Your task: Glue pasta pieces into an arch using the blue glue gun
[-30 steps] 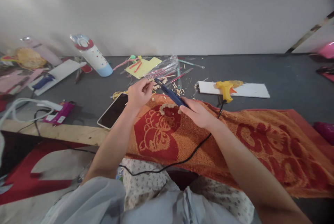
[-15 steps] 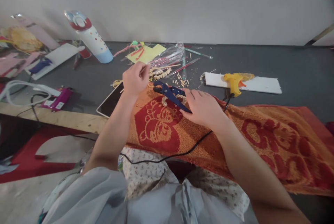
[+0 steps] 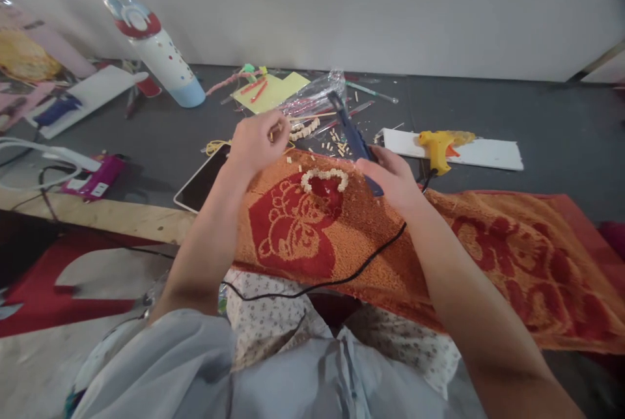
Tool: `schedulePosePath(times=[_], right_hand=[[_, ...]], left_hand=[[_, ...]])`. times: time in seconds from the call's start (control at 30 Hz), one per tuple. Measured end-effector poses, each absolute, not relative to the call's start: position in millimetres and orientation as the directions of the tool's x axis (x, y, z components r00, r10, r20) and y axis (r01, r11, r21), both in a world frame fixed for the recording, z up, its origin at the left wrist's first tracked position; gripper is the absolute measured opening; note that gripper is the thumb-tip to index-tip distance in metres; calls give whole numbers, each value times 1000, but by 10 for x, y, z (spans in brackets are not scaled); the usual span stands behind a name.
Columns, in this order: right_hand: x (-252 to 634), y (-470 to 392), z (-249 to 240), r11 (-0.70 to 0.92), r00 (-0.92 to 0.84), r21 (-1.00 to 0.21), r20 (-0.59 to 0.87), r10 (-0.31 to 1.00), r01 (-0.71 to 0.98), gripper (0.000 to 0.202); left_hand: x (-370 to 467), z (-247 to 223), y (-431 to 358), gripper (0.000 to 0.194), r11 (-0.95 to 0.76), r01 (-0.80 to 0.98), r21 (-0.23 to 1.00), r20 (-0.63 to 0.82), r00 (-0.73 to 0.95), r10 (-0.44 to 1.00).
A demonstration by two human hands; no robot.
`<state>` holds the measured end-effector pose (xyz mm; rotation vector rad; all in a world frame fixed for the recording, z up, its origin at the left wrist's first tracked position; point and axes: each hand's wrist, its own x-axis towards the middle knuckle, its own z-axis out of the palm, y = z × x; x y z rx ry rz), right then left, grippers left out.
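- Blue pliers (image 3: 352,134) have swung up: half a second ago they pointed left over the orange-and-red towel (image 3: 375,230), and now their nose points away from the person and a bit left.
- The right hand (image 3: 396,178) grips the pliers near the handle end. I see them side-on, so I can't tell if their mouth is open.
- The left hand (image 3: 258,142) is curled closed, with its fingers pinched on small pale bits (image 3: 273,133), too tiny for me to name.
- One curved chain of pale pieces (image 3: 325,174) lies on the towel, between the hands and a little closer to the person. It runs side to side like an arch, with its gap facing the person. The right hand is nearer; neither hand touches it.
- Counting: two hands, one pair of pliers, one towel, one phone (image 3: 200,178), one yellow glue gun (image 3: 439,146), one spotty bottle (image 3: 163,58).
- Another pale chain (image 3: 305,129) lies past the towel, so that makes two. Loose pale pieces (image 3: 342,148) are too many to count.
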<state>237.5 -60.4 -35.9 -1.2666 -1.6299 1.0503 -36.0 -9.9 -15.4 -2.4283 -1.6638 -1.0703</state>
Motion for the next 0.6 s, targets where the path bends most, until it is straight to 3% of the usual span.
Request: schedulePosePath(times=[0.1, 0.2, 0.37, 0.6], right_hand=[[2403, -540, -372, 16, -88, -1000, 15, 996, 13, 38], [2449, -487, -372, -38, -66, -992, -31, 997, -118, 41], [2478, -465, -369, -72, -73, -986, -61, 995, -149, 42], [2403, -512, -352, -147, -77, -956, -131, 988, -253, 37]], left_hand=[[-360, -162, -87, 7, -466, 830, 306, 283, 388, 877], [-345, -212, -69, 11, -478, 836, 271, 109, 466, 878], [-301, -327, -55, 16, -476, 840, 259, 96, 468, 879], [-302, -365, -50, 6, -485, 827, 285, 104, 477, 873]])
